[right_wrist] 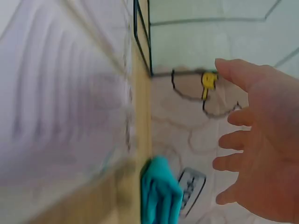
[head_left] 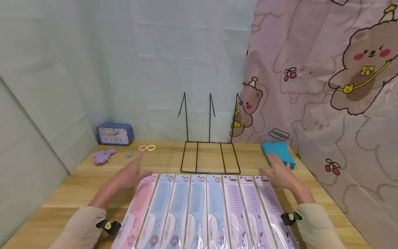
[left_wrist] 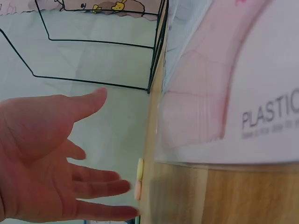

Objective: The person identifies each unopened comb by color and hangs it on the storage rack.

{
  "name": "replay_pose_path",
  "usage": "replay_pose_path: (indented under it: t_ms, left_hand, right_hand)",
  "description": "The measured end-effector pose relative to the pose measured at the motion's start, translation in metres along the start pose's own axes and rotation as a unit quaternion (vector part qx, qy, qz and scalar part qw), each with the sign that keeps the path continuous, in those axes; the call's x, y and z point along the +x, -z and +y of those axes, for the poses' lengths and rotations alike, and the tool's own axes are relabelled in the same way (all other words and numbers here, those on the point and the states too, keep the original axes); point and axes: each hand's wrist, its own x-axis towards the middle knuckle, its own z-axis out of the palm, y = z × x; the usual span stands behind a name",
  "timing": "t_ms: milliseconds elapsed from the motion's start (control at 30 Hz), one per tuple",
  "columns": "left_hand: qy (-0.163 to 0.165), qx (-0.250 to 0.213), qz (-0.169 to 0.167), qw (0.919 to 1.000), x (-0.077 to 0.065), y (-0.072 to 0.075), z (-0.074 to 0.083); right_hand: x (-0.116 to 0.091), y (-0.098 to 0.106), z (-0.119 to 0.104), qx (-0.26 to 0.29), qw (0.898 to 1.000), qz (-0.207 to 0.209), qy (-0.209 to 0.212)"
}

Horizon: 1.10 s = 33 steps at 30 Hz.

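Several packaged combs lie side by side in a row at the front of the wooden table: a pink comb (head_left: 143, 197) at the left end, blue combs (head_left: 179, 197) in the middle, purple combs (head_left: 251, 199) on the right. My left hand (head_left: 129, 175) hovers by the top of the pink comb, fingers extended and apart, holding nothing. At the other end of the row, my right hand (head_left: 283, 173) is held above the table near the last purple comb, its fingers spread and holding nothing. Both palms face inward across the row.
A black wire rack (head_left: 210, 172) with upright hooks stands behind the combs. At the back left are a blue clock (head_left: 114, 134), a purple hair clip (head_left: 103, 156), a small green disc (head_left: 129, 155) and two rings (head_left: 147, 148). A folded teal cloth (head_left: 277, 152) lies back right.
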Motion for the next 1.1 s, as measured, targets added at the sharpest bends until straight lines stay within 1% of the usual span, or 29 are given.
replay_pose_path:
  t_ms: [100, 167, 233, 367, 400, 500, 600, 733, 833, 900, 1000, 1100]
  left_hand:
    - [0.01, -0.016, -0.025, 0.9995, -0.002, 0.0, 0.0]
    - [0.016, -0.02, -0.036, 0.999, -0.004, 0.002, 0.001]
    - [0.034, -0.032, -0.057, 0.9973, -0.007, 0.004, 0.001]
    - [0.073, -0.041, -0.094, 0.9921, -0.013, 0.006, 0.0]
    - [0.081, -0.046, -0.1, 0.9907, -0.014, 0.006, 0.0]
    - [0.078, -0.049, -0.102, 0.9905, -0.018, 0.004, 0.0]
    - [0.081, -0.05, -0.106, 0.9898, -0.021, 0.001, 0.0]
    - [0.089, -0.049, -0.113, 0.9884, -0.022, -0.002, -0.001]
    - [0.088, -0.053, -0.113, 0.9882, -0.023, -0.003, 0.001]
    - [0.086, -0.053, -0.116, 0.9881, -0.023, -0.002, 0.002]
    - [0.092, -0.054, -0.123, 0.9867, -0.022, 0.001, 0.004]
    - [0.094, -0.053, -0.126, 0.9861, -0.023, 0.004, 0.005]
  right_hand:
    - [0.014, -0.003, -0.015, -0.006, 1.0, -0.029, 0.005]
    - [0.027, -0.005, -0.025, -0.011, 0.998, -0.053, 0.012]
    - [0.041, -0.01, -0.035, -0.016, 0.997, -0.077, 0.019]
    - [0.064, -0.026, -0.05, -0.032, 0.991, -0.124, 0.037]
    - [0.068, -0.031, -0.053, -0.037, 0.989, -0.135, 0.038]
    - [0.077, -0.043, -0.059, -0.04, 0.986, -0.158, 0.036]
    - [0.085, -0.054, -0.062, -0.029, 0.985, -0.169, 0.021]
    - [0.097, -0.066, -0.062, 0.002, 0.983, -0.182, 0.0]
    - [0.104, -0.07, -0.062, 0.004, 0.982, -0.189, -0.015]
    - [0.106, -0.071, -0.062, -0.003, 0.98, -0.196, -0.022]
    - [0.106, -0.073, -0.063, -0.009, 0.979, -0.2, -0.035]
    - [0.106, -0.074, -0.065, 0.003, 0.981, -0.192, -0.042]
